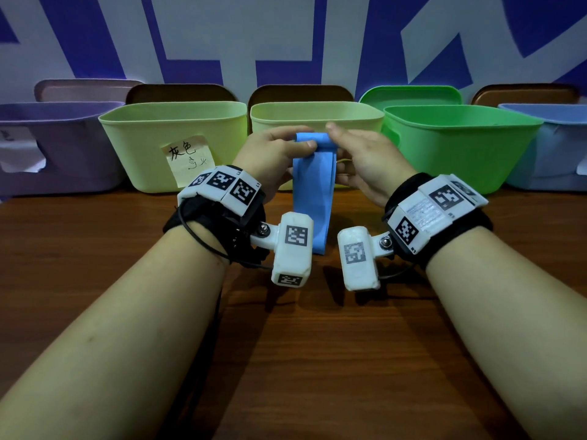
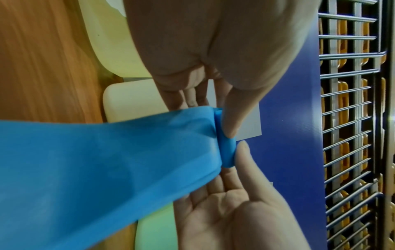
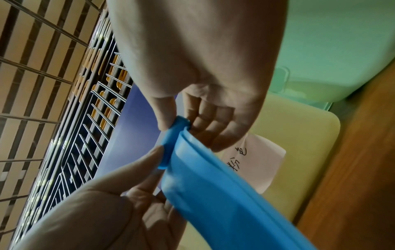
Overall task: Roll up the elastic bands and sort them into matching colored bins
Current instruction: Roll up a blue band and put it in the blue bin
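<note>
A blue elastic band hangs upright above the wooden table, its top end wound into a small roll. My left hand pinches the roll's left end, thumb in front. My right hand pinches the right end. In the left wrist view the roll sits under my left thumb, with the flat band trailing away. The right wrist view shows the roll between thumb and fingers of my right hand. The light blue bin stands at the far right.
A row of bins lines the back of the table: purple, yellow-green with a handwritten note, a second yellow-green one behind my hands, and green. Lids lean against the wall behind them.
</note>
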The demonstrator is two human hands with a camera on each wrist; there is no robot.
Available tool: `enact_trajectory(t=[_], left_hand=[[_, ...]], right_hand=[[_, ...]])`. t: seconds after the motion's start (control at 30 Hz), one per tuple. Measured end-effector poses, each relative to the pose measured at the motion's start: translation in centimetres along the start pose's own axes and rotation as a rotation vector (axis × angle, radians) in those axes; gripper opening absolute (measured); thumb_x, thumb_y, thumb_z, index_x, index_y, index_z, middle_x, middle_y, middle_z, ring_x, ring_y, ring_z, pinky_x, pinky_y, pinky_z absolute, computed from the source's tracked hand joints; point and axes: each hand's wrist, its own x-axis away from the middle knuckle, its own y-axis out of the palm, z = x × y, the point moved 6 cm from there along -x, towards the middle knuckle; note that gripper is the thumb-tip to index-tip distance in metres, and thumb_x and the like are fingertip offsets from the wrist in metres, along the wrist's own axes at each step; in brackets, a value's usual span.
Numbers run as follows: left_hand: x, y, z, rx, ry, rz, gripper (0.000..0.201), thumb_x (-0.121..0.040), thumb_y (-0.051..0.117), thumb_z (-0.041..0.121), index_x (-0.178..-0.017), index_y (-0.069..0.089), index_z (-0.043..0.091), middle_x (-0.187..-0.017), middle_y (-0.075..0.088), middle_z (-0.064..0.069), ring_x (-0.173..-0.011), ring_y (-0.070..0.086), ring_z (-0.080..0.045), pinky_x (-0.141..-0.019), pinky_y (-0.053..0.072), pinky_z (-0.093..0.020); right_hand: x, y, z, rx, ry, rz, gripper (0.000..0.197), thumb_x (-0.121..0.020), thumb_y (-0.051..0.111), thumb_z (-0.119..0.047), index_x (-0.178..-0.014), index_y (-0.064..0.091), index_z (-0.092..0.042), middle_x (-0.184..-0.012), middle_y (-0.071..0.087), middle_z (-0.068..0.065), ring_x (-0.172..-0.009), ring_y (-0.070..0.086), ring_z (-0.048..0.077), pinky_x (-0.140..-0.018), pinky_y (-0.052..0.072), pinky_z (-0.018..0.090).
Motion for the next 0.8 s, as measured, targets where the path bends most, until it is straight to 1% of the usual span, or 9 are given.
enact_trajectory(t=[0.07, 0.1, 0.17, 0.23, 0.33, 0.43, 0.53, 0.6, 0.8], left_hand=[[0.00, 0.07, -0.11, 0.014, -0.022, 0.000, 0.025, -0.088, 0.063, 0.005, -0.112, 0.064, 0.010, -0.103, 0.068, -0.010, -0.080, 0.067, -0.018, -0.063, 0.049, -0.023], [0.00, 0.13, -0.24, 0.016, -0.044, 0.002, 0.023, -0.088, 0.064, 0.012, -0.110, 0.065, 0.010, -0.096, 0.069, -0.008, -0.074, 0.067, -0.016, -0.061, 0.049, -0.023], [0.01, -0.03, -0.46, -0.016, -0.073, 0.034, 0.023, -0.089, 0.065, 0.032, -0.098, 0.068, 0.011, -0.081, 0.069, -0.005, -0.059, 0.063, -0.014, -0.057, 0.047, -0.023], [-0.21, -0.43, -0.57, -0.063, -0.053, 0.081, 0.030, -0.089, 0.065, 0.040, -0.085, 0.068, 0.011, -0.080, 0.064, -0.011, -0.058, 0.060, -0.017, -0.060, 0.048, -0.026], [-0.20, -0.41, -0.45, -0.048, -0.019, 0.076, 0.024, -0.091, 0.063, 0.032, -0.087, 0.069, 0.010, -0.086, 0.068, -0.014, -0.075, 0.064, -0.025, -0.072, 0.053, -0.034], [-0.32, -0.46, -0.35, -0.027, -0.004, 0.075, 0.022, -0.093, 0.062, 0.027, -0.098, 0.068, 0.006, -0.086, 0.069, -0.010, -0.071, 0.065, -0.019, -0.062, 0.051, -0.026], [-0.30, -0.43, -0.34, -0.005, 0.000, 0.081, 0.016, -0.092, 0.063, 0.021, -0.099, 0.067, 0.007, -0.086, 0.069, -0.009, -0.068, 0.066, -0.017, -0.062, 0.053, -0.026], [-0.26, -0.40, -0.32, 0.003, 0.002, 0.090, 0.014, -0.091, 0.064, 0.018, -0.101, 0.066, 0.007, -0.088, 0.068, -0.009, -0.066, 0.065, -0.016, -0.064, 0.054, -0.028], [-0.21, -0.50, -0.36, 0.034, -0.008, 0.085, 0.017, -0.095, 0.059, 0.023, -0.099, 0.065, 0.008, -0.084, 0.065, -0.011, -0.061, 0.060, -0.017, -0.065, 0.048, -0.030]], right_hand=[[-0.05, -0.09, -0.24, -0.012, -0.040, 0.008, 0.011, -0.096, 0.056, -0.020, -0.092, 0.063, -0.013, -0.075, 0.065, 0.001, -0.058, 0.063, 0.008, -0.059, 0.051, 0.021], [-0.11, -0.15, -0.35, -0.026, -0.053, 0.009, 0.009, -0.095, 0.056, -0.014, -0.092, 0.063, -0.012, -0.077, 0.065, 0.002, -0.060, 0.062, 0.009, -0.059, 0.051, 0.020], [-0.23, -0.16, -0.54, -0.048, -0.070, 0.002, 0.010, -0.093, 0.056, -0.006, -0.092, 0.063, -0.013, -0.083, 0.065, 0.003, -0.067, 0.063, 0.011, -0.061, 0.052, 0.020], [-0.30, -0.02, -0.59, -0.057, -0.080, -0.011, 0.016, -0.091, 0.056, 0.000, -0.093, 0.063, -0.014, -0.087, 0.064, 0.003, -0.072, 0.063, 0.013, -0.062, 0.052, 0.020], [-0.21, 0.10, -0.59, -0.044, -0.086, -0.013, 0.021, -0.088, 0.058, 0.002, -0.100, 0.064, -0.015, -0.091, 0.064, 0.004, -0.078, 0.062, 0.016, -0.069, 0.052, 0.023], [-0.24, 0.09, -0.36, -0.048, -0.063, 0.009, 0.017, -0.091, 0.061, -0.017, -0.107, 0.063, -0.020, -0.095, 0.064, 0.003, -0.079, 0.063, 0.015, -0.068, 0.051, 0.025], [-0.24, -0.08, -0.03, -0.013, -0.033, 0.055, 0.016, -0.094, 0.057, -0.035, -0.095, 0.064, -0.021, -0.079, 0.058, -0.001, -0.070, 0.060, 0.012, -0.067, 0.049, 0.026], [-0.29, -0.24, 0.05, -0.028, -0.039, 0.066, 0.019, -0.097, 0.053, -0.033, -0.094, 0.064, -0.018, -0.075, 0.059, -0.002, -0.071, 0.062, 0.013, -0.069, 0.051, 0.027], [-0.33, 0.22, 0.09, -0.125, -0.055, 0.001, 0.027, -0.102, 0.041, -0.020, -0.115, 0.061, -0.005, -0.093, 0.065, 0.010, -0.083, 0.065, 0.020, -0.076, 0.053, 0.034]])
